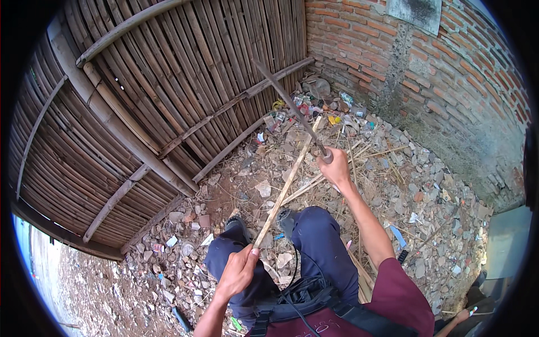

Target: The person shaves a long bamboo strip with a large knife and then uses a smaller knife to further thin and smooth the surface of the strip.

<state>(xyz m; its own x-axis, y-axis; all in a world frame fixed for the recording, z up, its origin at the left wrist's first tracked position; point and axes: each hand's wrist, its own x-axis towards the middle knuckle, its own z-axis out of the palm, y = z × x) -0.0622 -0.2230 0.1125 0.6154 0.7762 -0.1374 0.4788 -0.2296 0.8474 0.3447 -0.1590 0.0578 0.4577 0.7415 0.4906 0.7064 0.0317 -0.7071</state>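
Observation:
My left hand [238, 272] is closed around the near end of a long, pale bamboo strip [286, 188], which slants up and away between my knees. In my right hand [335, 167] is the handle of a machete [289, 104]. Its long dark blade points up and to the left, crossing in view near the strip's far end. I cannot tell whether blade and strip touch. Several more split bamboo strips [306, 189] lie on the ground beyond my right knee.
A bamboo-slat wall [185, 73] rises at the left and a brick wall [359, 39] at the back right. Stones and litter cover the ground [404, 191]. At the lower right edge another person's hand [464, 315] holds a small white thing.

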